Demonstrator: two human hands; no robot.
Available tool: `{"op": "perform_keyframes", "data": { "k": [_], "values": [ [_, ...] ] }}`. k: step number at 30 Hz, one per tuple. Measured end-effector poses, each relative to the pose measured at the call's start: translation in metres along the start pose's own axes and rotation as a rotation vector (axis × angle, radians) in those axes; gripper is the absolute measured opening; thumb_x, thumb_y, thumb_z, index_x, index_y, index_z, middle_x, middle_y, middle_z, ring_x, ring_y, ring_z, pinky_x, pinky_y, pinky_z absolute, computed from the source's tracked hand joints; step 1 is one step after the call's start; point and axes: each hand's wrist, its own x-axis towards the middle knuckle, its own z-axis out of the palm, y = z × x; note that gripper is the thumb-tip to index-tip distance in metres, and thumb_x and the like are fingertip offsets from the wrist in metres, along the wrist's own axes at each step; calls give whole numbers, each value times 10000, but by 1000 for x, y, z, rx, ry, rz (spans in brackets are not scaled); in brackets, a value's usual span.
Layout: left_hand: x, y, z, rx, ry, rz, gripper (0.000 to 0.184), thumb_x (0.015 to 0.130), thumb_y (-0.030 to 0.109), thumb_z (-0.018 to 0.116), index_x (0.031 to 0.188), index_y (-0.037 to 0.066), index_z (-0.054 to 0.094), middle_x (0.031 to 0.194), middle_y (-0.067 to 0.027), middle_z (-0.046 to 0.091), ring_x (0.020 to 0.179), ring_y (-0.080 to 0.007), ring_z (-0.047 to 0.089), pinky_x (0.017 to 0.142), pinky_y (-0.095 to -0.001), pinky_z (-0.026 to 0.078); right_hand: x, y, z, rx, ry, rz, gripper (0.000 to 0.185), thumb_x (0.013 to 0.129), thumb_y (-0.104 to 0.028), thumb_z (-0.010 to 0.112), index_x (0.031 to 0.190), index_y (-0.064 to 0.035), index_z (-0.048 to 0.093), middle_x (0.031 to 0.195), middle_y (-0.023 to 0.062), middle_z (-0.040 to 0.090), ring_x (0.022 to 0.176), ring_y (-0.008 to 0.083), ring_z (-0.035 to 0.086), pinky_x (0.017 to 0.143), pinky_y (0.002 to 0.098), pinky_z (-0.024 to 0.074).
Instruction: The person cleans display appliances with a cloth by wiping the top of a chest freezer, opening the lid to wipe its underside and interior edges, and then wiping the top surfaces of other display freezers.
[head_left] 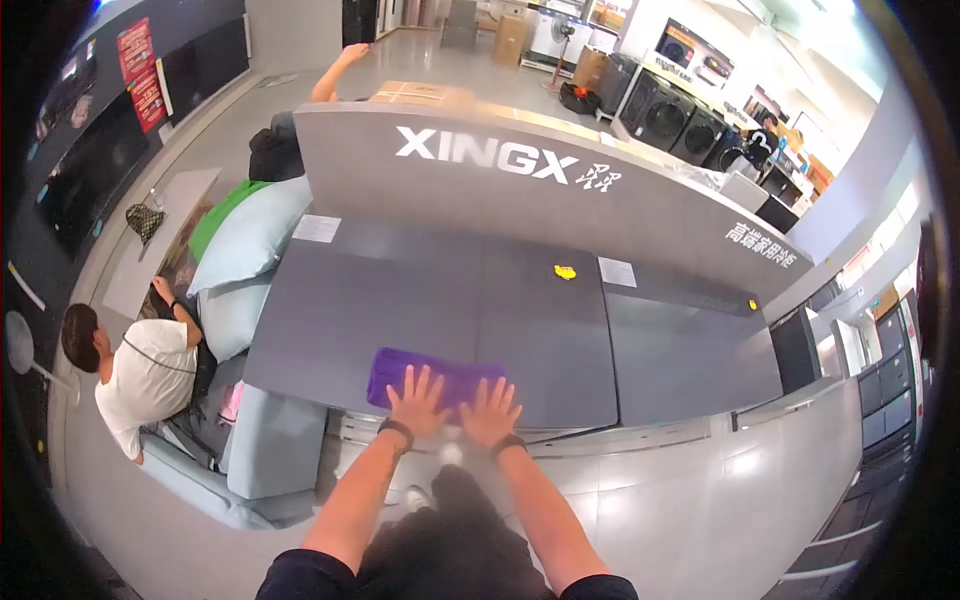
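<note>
A folded purple cloth (458,372) lies near the front edge of a dark grey chest freezer top (400,290). Flat on the cloth's left part rests my left hand (417,402), fingers spread. Beside it, my right hand (490,414) is also spread, over the cloth's right end and front edge. Both palms face down, and neither hand grips anything. A dark band circles each wrist.
Behind the lid stands a grey panel lettered XINGX (490,155). A second freezer lid (690,350) adjoins on the right. At left, a person in a white shirt (155,375) sits on a light blue sofa (270,440) with pillows (250,235). Washing machines (665,120) line the back.
</note>
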Motion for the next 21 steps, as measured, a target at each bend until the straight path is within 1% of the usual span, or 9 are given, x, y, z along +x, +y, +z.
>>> {"op": "perform_keyframes", "data": {
  "k": [5, 8, 11, 14, 16, 17, 21],
  "values": [
    [32, 18, -11, -48, 9, -107, 890, 899, 659, 456, 1581, 195, 122, 1645, -141, -62, 1485, -424, -136, 1061, -781, 51, 41, 0, -28, 54, -32, 73, 805, 959, -561, 387, 1578, -129, 107, 1633, 201, -41, 1502, 409, -54, 1153, 656, 64],
    [69, 22, -23, -39, 13, -82, 891, 901, 655, 456, 1581, 187, 121, 1644, -149, -65, 1481, -435, -142, 1048, -793, 57, 69, 5, -45, 128, -38, 79, 806, 955, -563, 390, 1578, -132, 113, 1634, 197, -53, 1501, 405, -73, 1147, 667, 51],
    [112, 25, -42, -15, -6, -66, 883, 904, 646, 455, 1580, 185, 123, 1643, -149, -67, 1478, -438, -153, 1048, -794, 54, 109, 3, -58, 148, -36, 139, 805, 956, -561, 386, 1579, -134, 109, 1635, 194, -59, 1499, 405, -93, 1134, 689, 37],
    [155, 23, -64, 17, -24, -53, 878, 913, 635, 451, 1581, 180, 109, 1644, -143, -76, 1479, -427, -163, 1058, -784, 49, 150, -7, -70, 84, 58, 174, 758, 963, -557, 405, 1571, -161, 185, 1635, 179, 73, 1505, 398, 6, 1136, 688, 113],
    [189, 17, -78, 23, -26, -30, 884, 911, 636, 454, 1582, 180, 104, 1644, -139, -83, 1479, -421, -167, 1063, -780, 49, 182, -6, -76, 90, 79, 155, 754, 965, -556, 398, 1571, -161, 185, 1635, 179, 73, 1506, 394, 9, 1132, 690, 120],
    [208, 17, -87, 25, -70, -49, 894, 907, 636, 466, 1583, 185, 94, 1643, -134, -100, 1480, -414, -175, 1071, -769, 39, 200, -4, -81, 85, 93, 143, 752, 966, -556, 395, 1571, -161, 186, 1635, 179, 73, 1506, 393, 10, 1130, 691, 124],
    [278, 18, -125, 5, -115, -41, 910, 901, 638, 483, 1586, 202, 69, 1642, -130, -119, 1476, -414, -190, 1070, -765, 16, 265, -6, -105, 59, 111, 158, 738, 974, -558, 367, 1570, -160, 188, 1636, 174, 74, 1505, 399, 17, 1109, 714, 136]
  ]
}}
